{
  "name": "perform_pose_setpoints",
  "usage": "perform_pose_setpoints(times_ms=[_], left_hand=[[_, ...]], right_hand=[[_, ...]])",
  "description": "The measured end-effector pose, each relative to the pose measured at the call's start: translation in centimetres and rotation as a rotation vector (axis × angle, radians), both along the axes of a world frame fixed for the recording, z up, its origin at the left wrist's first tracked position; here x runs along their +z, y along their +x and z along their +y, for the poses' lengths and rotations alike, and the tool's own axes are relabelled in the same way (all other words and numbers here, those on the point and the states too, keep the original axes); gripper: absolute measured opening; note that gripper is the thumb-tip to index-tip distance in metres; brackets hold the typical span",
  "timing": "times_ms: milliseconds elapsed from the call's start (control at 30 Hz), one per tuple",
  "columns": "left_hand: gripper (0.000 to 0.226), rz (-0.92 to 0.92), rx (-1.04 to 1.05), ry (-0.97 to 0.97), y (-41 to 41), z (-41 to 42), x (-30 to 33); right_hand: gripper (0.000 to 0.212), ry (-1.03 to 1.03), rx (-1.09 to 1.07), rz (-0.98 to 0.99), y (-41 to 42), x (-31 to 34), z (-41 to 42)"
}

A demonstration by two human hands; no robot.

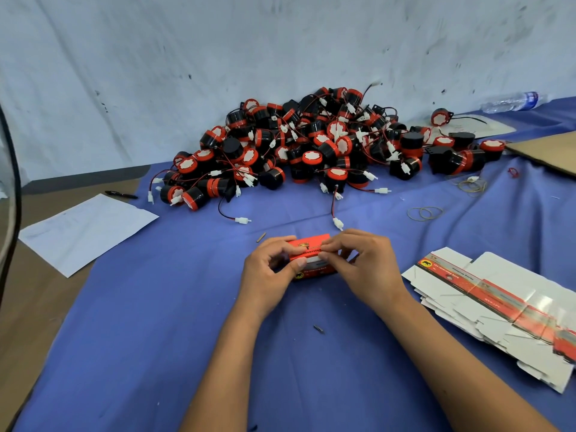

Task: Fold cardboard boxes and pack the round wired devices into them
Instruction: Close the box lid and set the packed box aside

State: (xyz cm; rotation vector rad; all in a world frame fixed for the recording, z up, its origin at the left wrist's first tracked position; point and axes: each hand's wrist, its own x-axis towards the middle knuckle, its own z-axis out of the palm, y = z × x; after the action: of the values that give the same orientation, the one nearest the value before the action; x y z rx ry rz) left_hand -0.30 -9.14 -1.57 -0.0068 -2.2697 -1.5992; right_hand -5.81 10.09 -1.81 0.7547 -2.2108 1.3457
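- A blue cloth [174, 322] is spread over the work surface; a pale sheet [156, 57] is hung behind it.
- A large pile of devices [311, 145] is heaped at the back of the cloth: round black bodies with red rims, red and black wires and white plugs. A count cannot be made, as many are buried.
- A stack of flat boxes [498, 304] is laid at the right, white sides mostly up, with a red printed strip showing. The near end is cut off by the frame edge.
- A sheet of paper [84, 229] is laid at the left, with a pen [121, 194] beside its far edge.
- A folded red box [311, 257] is held just above the cloth at centre, in front of the pile. Its contents cannot be made out.
- The left hand [268, 269] is curled round the box's left end, thumb pressed on the front.
- The right hand [364, 266] is pinched on the top flap, so the box's right side is hidden.
- A bottle [514, 101] is lying at far right, blurred.
- Rubber bands [425, 212] are scattered right of the pile.
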Motion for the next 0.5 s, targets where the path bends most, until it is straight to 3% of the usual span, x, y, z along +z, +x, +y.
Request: perform_pose_setpoints(times_ms=[167, 333, 500], left_hand=[[0.026, 0.090, 0.008, -0.189, 0.4, 0.4, 0.2], [0.020, 0.276, 0.088, -0.388, 0.4, 1.2, 0.1], [0.020, 0.267, 0.122, -0.487, 0.8, 1.9, -0.5]], right_hand=[[0.002, 0.126, 0.032, 0.091, 0.8, 0.0, 0.4], [0.017, 0.283, 0.003, 0.140, 2.0, 0.0, 0.9], [0.009, 0.403, -0.078, 0.227, 3.0, 0.6, 0.2]])
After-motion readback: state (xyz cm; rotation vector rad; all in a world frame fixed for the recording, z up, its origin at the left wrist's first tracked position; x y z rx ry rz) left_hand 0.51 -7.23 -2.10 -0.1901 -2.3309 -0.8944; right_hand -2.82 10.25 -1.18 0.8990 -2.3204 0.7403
